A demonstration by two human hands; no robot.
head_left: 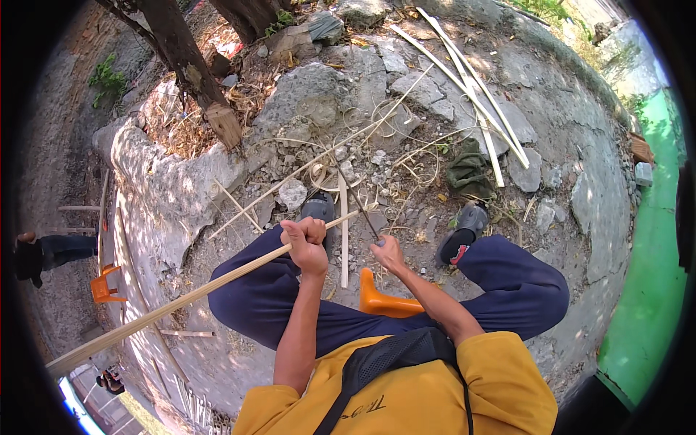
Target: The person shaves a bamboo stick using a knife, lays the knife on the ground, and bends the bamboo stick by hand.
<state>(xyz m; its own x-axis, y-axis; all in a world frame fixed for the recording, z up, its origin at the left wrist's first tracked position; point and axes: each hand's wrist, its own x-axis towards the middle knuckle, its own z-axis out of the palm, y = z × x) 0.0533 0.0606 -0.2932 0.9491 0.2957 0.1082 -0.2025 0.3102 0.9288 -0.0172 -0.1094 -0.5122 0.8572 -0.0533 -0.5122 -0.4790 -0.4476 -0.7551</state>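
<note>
My left hand (pixel 307 245) is closed around a long pale strip of bamboo or wood (pixel 181 299), thumb raised along it. The strip runs from the far lower left up to just past my left shoe, its tip close to the blade. In my right hand (pixel 389 254) is the handle of a knife with a long, thin dark blade (pixel 358 201), pointing away from me and slightly left. The blade crosses near the strip's end; whether they touch, I cannot tell. Curled thin shavings (pixel 322 174) lie on the ground beyond my hands.
An orange plastic stool (pixel 388 304) shows between my legs. Several pale strips (pixel 478 101) lie at the far right, near a dark green cloth (pixel 467 170). A tree trunk (pixel 185 61) and broken concrete (pixel 308 90) stand ahead. Another person (pixel 58 250) is at the left.
</note>
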